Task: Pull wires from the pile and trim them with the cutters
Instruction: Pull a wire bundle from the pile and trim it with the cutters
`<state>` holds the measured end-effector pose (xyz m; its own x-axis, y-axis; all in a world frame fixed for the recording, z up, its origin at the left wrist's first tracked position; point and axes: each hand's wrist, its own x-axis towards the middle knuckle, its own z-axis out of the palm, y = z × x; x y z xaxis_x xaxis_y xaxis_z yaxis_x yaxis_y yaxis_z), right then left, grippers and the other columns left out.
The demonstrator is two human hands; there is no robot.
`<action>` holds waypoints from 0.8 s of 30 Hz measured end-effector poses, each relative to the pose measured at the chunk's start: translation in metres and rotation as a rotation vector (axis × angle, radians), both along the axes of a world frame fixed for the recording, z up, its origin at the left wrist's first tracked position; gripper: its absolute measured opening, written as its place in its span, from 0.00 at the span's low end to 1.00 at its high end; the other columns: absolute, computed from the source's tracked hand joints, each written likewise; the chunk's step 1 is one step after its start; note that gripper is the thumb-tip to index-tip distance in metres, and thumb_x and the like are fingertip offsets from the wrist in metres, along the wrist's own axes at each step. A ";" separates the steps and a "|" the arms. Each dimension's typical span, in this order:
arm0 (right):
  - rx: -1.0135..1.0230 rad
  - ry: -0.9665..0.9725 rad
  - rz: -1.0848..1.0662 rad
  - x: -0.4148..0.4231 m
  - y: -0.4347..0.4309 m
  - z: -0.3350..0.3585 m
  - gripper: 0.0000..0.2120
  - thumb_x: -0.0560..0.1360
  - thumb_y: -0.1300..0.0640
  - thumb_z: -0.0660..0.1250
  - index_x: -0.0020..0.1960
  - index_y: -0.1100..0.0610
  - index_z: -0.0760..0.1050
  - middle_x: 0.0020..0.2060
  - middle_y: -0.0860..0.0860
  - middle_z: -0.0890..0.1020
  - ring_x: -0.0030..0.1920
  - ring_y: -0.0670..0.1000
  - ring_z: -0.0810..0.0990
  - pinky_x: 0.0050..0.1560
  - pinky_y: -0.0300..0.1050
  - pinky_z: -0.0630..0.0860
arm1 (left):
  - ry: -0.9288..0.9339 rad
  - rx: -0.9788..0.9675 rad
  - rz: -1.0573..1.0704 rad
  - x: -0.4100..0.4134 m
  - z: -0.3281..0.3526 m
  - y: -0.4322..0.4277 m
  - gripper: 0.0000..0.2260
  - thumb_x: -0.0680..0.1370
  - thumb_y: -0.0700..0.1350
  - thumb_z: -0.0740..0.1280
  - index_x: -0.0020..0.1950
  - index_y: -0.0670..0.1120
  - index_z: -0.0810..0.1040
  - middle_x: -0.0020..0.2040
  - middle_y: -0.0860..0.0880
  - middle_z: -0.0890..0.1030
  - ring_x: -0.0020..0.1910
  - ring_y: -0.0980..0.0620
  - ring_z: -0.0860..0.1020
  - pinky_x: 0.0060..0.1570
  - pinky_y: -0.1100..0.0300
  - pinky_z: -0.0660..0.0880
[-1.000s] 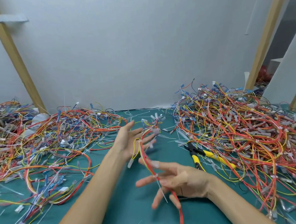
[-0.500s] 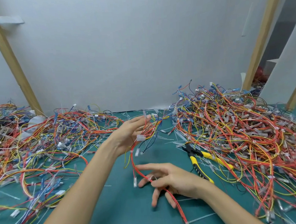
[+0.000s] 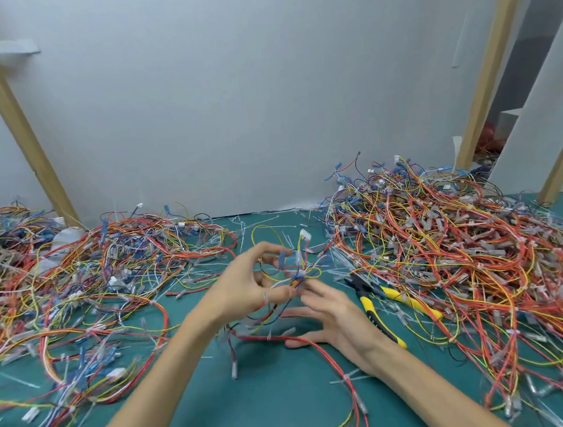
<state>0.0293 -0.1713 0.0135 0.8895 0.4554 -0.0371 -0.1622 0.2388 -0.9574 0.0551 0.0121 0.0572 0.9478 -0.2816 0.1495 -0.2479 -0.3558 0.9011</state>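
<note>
left hand (image 3: 246, 287) pinches bundle (image 3: 296, 275) mid-frame, raised for sorting | right hand (image 3: 333, 315) open, fingertips on it | cutters (image 3: 368, 303) lie right, handy

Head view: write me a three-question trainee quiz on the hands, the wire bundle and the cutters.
1. True or false: the right hand holds the cutters.
2. The cutters lie: A on the green mat beside the right wire pile; B on top of the left pile; C upright against the wall.
3. Fill in: the fingers of the ___ hand curl round the wire bundle.
Key: 1 false; 2 A; 3 left hand.
</note>
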 end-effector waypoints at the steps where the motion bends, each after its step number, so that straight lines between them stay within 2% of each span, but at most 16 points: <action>1: 0.016 0.003 -0.013 0.000 0.001 0.000 0.16 0.82 0.59 0.58 0.68 0.55 0.73 0.65 0.53 0.78 0.64 0.59 0.77 0.53 0.65 0.79 | -0.056 0.010 0.016 -0.004 -0.006 0.000 0.24 0.69 0.35 0.76 0.60 0.53 0.75 0.54 0.51 0.76 0.25 0.57 0.69 0.27 0.66 0.67; 3: 0.038 0.002 -0.048 -0.001 0.002 0.000 0.15 0.83 0.56 0.58 0.68 0.53 0.73 0.64 0.52 0.79 0.64 0.59 0.76 0.53 0.64 0.79 | -0.180 0.046 0.050 -0.010 -0.016 0.001 0.26 0.68 0.37 0.77 0.61 0.55 0.73 0.53 0.52 0.76 0.24 0.58 0.69 0.29 0.67 0.68; 7: 0.010 -0.054 -0.120 -0.001 0.005 -0.003 0.15 0.83 0.54 0.59 0.67 0.46 0.74 0.62 0.50 0.81 0.60 0.55 0.80 0.53 0.63 0.80 | -0.382 0.098 0.115 -0.016 -0.026 -0.004 0.31 0.66 0.41 0.79 0.64 0.55 0.71 0.54 0.53 0.76 0.24 0.57 0.70 0.31 0.71 0.66; 11: 0.012 -0.065 -0.185 -0.002 0.006 -0.003 0.17 0.77 0.50 0.65 0.64 0.51 0.76 0.61 0.53 0.80 0.59 0.54 0.82 0.49 0.63 0.81 | -0.508 0.113 0.203 -0.017 -0.035 -0.004 0.37 0.66 0.48 0.80 0.70 0.57 0.65 0.55 0.58 0.75 0.32 0.55 0.76 0.39 0.73 0.66; 14: -0.005 -0.094 -0.181 -0.004 0.006 -0.001 0.18 0.75 0.46 0.66 0.63 0.49 0.77 0.62 0.47 0.80 0.58 0.51 0.82 0.46 0.64 0.82 | -0.525 0.135 0.285 -0.020 -0.043 -0.002 0.43 0.66 0.50 0.79 0.74 0.62 0.57 0.55 0.63 0.75 0.38 0.56 0.79 0.40 0.73 0.68; 18: -0.021 -0.131 -0.218 -0.005 0.007 -0.001 0.14 0.80 0.50 0.63 0.64 0.47 0.76 0.64 0.40 0.78 0.58 0.49 0.82 0.30 0.48 0.81 | -0.532 0.131 0.368 -0.026 -0.048 -0.003 0.46 0.66 0.57 0.77 0.76 0.60 0.54 0.62 0.65 0.72 0.45 0.59 0.80 0.46 0.73 0.71; 19: -0.022 -0.141 -0.226 -0.005 0.007 -0.001 0.13 0.80 0.50 0.63 0.64 0.46 0.76 0.63 0.39 0.78 0.57 0.49 0.82 0.26 0.45 0.79 | -0.539 0.112 0.382 -0.027 -0.048 -0.005 0.45 0.66 0.58 0.77 0.77 0.59 0.55 0.65 0.63 0.70 0.48 0.59 0.79 0.50 0.72 0.71; 21: -0.026 -0.151 -0.234 -0.005 0.007 0.000 0.13 0.80 0.51 0.63 0.64 0.44 0.76 0.62 0.41 0.79 0.57 0.49 0.82 0.23 0.43 0.76 | -0.607 0.173 0.445 -0.029 -0.047 -0.007 0.43 0.67 0.59 0.76 0.76 0.54 0.58 0.72 0.56 0.65 0.57 0.56 0.77 0.59 0.59 0.71; 22: -0.032 -0.151 -0.236 -0.006 0.007 0.000 0.13 0.81 0.52 0.63 0.64 0.43 0.76 0.61 0.42 0.80 0.58 0.49 0.82 0.23 0.43 0.76 | -0.673 0.273 0.496 -0.029 -0.045 -0.007 0.41 0.68 0.58 0.75 0.76 0.52 0.61 0.73 0.52 0.64 0.62 0.52 0.74 0.62 0.53 0.69; 24: -0.056 -0.161 -0.231 -0.007 0.008 0.001 0.14 0.81 0.53 0.62 0.65 0.42 0.75 0.58 0.42 0.80 0.58 0.49 0.82 0.25 0.46 0.78 | -0.834 0.486 0.547 -0.030 -0.042 -0.009 0.35 0.70 0.54 0.75 0.73 0.50 0.67 0.73 0.48 0.67 0.66 0.47 0.71 0.64 0.51 0.65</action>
